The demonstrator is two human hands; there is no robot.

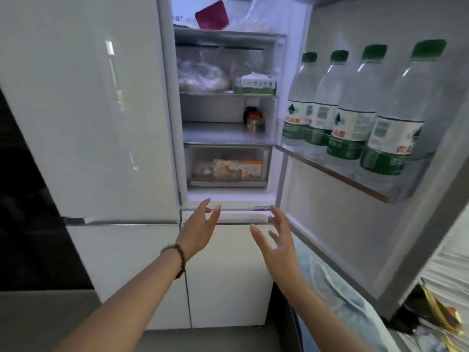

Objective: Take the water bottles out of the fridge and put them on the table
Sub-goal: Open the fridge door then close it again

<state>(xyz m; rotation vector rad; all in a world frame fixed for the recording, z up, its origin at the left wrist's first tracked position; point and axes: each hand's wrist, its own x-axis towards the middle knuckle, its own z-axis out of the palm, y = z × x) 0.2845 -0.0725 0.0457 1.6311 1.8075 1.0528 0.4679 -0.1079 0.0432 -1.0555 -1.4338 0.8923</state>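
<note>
Several clear water bottles (pixel 355 118) with green caps and green-and-white labels stand upright in a row in the shelf (pixel 337 174) of the open right fridge door. My left hand (pixel 200 229), a bead bracelet on its wrist, and my right hand (pixel 279 240) are raised side by side in front of the fridge's lower edge. Both have spread, relaxed fingers and hold nothing. They are below and to the left of the bottles, well apart from them.
The left fridge door (pixel 88 110) is closed. Inside are bagged food (pixel 203 77), a small carton (pixel 256 83), a jar (pixel 255 120) and a drawer (pixel 228 166) with packages. Closed lower drawers (pixel 228 275) lie under my hands. Light blue cloth (pixel 337 288) shows lower right.
</note>
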